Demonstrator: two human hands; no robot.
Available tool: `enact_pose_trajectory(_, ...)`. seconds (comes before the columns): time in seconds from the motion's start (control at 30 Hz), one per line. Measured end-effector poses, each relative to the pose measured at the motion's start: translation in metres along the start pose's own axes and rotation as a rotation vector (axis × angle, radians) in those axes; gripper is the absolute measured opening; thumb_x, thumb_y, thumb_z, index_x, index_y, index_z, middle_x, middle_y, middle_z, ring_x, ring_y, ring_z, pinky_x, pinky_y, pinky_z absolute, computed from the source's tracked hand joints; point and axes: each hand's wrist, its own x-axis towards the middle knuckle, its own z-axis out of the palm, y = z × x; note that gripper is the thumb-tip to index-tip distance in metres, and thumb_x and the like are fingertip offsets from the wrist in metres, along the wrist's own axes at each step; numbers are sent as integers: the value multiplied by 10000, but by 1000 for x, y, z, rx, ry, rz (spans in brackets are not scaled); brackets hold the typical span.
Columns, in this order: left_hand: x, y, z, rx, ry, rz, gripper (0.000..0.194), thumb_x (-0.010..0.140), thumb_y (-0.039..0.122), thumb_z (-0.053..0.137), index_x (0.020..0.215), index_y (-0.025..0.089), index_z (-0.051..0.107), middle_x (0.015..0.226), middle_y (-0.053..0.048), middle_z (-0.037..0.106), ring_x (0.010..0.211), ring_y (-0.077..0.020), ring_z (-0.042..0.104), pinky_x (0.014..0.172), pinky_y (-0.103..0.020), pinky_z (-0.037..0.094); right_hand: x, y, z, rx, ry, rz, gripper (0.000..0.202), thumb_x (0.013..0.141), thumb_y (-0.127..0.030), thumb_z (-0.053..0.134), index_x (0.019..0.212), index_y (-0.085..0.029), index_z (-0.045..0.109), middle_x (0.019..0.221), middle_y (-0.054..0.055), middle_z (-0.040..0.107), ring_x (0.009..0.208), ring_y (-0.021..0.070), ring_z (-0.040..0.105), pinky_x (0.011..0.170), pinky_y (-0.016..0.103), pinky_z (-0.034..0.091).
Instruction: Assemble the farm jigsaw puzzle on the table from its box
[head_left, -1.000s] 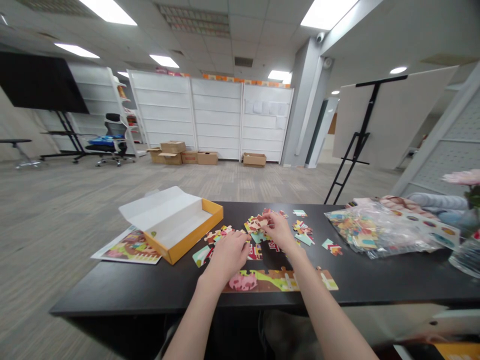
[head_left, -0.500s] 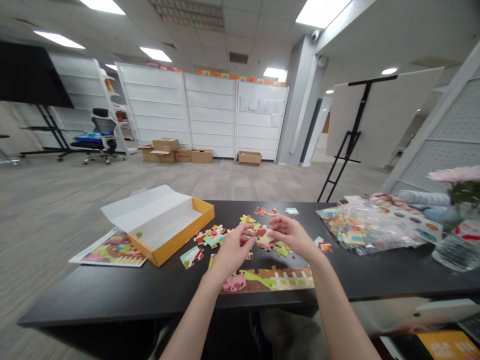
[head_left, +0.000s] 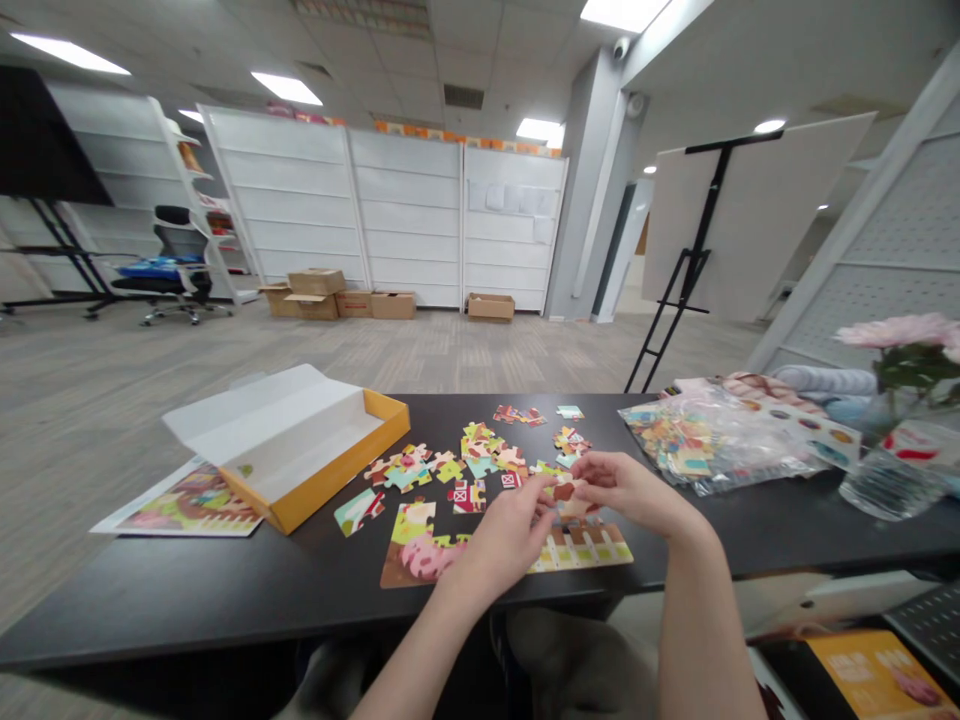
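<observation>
Joined jigsaw puzzle pieces point(head_left: 574, 506), brown and cream, are held between my two hands just above the far edge of the partly built puzzle. My left hand point(head_left: 516, 525) pinches them from the left, its fingertips partly hidden. From the right, my right hand point(head_left: 631, 490) grips them between thumb and fingers. The built puzzle strip point(head_left: 399, 562) lies at the table's near edge, with a pink shape at left and a white fence at right. My left hand and forearm cover its middle. Beyond the hands lie loose puzzle pieces point(head_left: 480, 445) and a red barn piece point(head_left: 466, 496).
An open yellow box point(head_left: 352, 455) stands at left on the black table point(head_left: 247, 590), partly over a picture sheet point(head_left: 191, 500). At right lie a clear plastic bag point(head_left: 720, 445) of pieces and a glass vase point(head_left: 885, 480) with pink flowers.
Both hands have moved right and nearer with the joined pieces, to above the fence part of the strip. The strip's left end and the barn piece now show. The view has shifted slightly.
</observation>
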Motion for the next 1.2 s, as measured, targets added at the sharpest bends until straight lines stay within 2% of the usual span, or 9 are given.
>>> enact_pose_trajectory(0.17,-4,6,-2,314,-56,9,443,892,153,559,1325,248,533,1121,-60,706,1044,-243,668,917,-387,526,3,12,-4,7,18,44,396,684,-486,785,884,-195,608,757,9,669,763,201,684,684,327,578)
enact_pose_trajectory(0.27,-8,8,-4,397,-62,9,419,904,168,562,1316,239,529,1217,-78,680,1116,-254,641,960,-402,505,9,18,-1,-19,2,38,396,663,-460,803,879,-183,621,764,17,670,752,197,683,686,323,572)
enact_pose_trajectory(0.5,-18,12,-5,493,-81,41,311,956,277,578,1261,228,542,1218,-72,644,1150,-258,600,967,-409,497,24,34,4,-144,49,38,277,683,-347,766,862,-168,656,759,23,667,699,169,651,617,272,535)
enact_pose_trajectory(0.73,-21,15,-5,608,-109,86,148,976,285,549,1093,215,606,1169,-81,614,1083,-255,597,927,-402,502,25,33,7,-230,20,11,178,709,-265,723,844,-170,658,727,28,717,709,178,675,642,268,516)
enact_pose_trajectory(0.87,-21,15,-5,631,-127,94,148,978,287,545,1080,203,612,1153,-84,629,1080,-265,591,920,-422,501,24,30,8,-262,55,3,164,725,-260,719,858,-179,666,785,48,758,771,208,714,680,290,538)
enact_pose_trajectory(1.07,-22,17,-5,633,-136,104,150,999,268,499,1061,193,613,1230,-92,642,1139,-273,579,947,-439,484,28,33,9,-306,100,-81,145,828,-285,636,915,-189,700,915,72,779,878,224,731,811,334,565)
enact_pose_trajectory(1.2,-22,15,-7,607,-141,75,203,1001,243,486,1180,196,570,1205,-90,649,1123,-261,586,943,-417,484,29,38,7,-288,108,-108,172,825,-257,631,958,-185,711,968,77,777,916,220,728,854,342,568)
